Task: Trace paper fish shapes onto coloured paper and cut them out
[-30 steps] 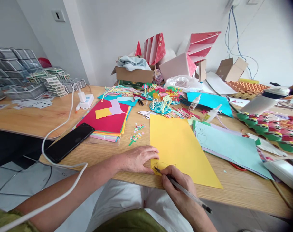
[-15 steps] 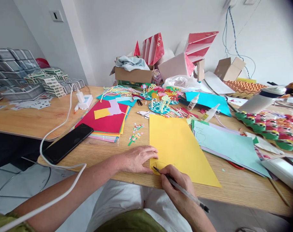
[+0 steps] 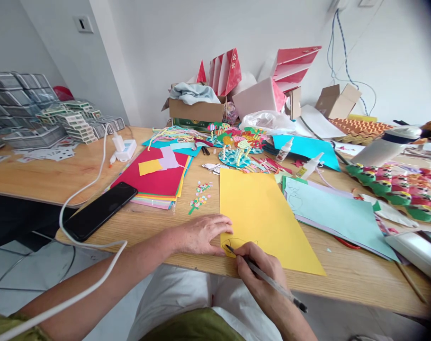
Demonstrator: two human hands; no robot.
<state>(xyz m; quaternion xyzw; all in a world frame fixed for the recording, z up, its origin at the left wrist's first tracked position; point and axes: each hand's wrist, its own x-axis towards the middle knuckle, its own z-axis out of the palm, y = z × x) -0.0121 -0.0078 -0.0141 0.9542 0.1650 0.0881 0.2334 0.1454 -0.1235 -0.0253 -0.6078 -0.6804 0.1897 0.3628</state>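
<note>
A sheet of yellow paper [image 3: 261, 213] lies at the table's front edge, with a thin curved outline drawn near its lower left corner. My right hand [image 3: 261, 272] grips a pen [image 3: 274, 283] with a clear barrel and black ends, its tip on the paper at the outline. Flat on the left edge of the sheet rests my left hand [image 3: 204, 234], fingers stretched out and holding nothing. Part of the drawing is hidden behind my right hand. Just beyond my left hand lie small green paper sprigs covered in coloured dots [image 3: 198, 203].
To the left are a black phone [image 3: 101, 210], a white cable [image 3: 84, 186] and stacked coloured paper [image 3: 155, 182]. Light blue sheets [image 3: 336, 215] lie on the right. Glue bottles [image 3: 309, 166] and paper cut-outs [image 3: 237, 154] stand behind. A white bottle [image 3: 388, 144] is at far right.
Both hands keep almost the same place. The pen tip stays at the outline, with barely any visible shift.
</note>
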